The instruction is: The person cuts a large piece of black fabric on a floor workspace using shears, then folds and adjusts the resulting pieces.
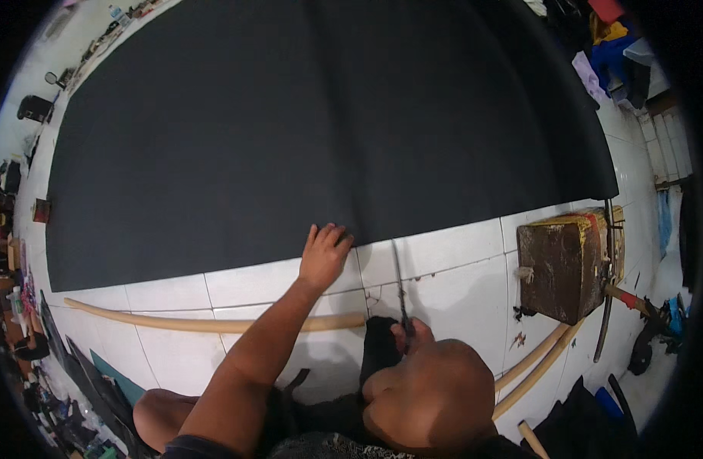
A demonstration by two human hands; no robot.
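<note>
A large black sheet (214,153) of smooth material lies spread over the white tiled floor. On its near edge rests my left hand (325,256), fingers loosely spread against the material and holding nothing. Closer to me, my right hand (415,335) is closed on a long thin-bladed tool (401,291) with a dark grip. Its blade points away from me, and the tip is close to the sheet's edge. Whether it is a knife or closed scissors, I cannot tell. My bare knee partly hides the right wrist.
A pale curved wooden pole (175,324) lies below the sheet's edge, passing behind my left forearm. To the right stands a worn brown block (562,268), with more wooden poles (539,363) beside it. Clutter lines the left side, and cloths (615,61) lie at the far right.
</note>
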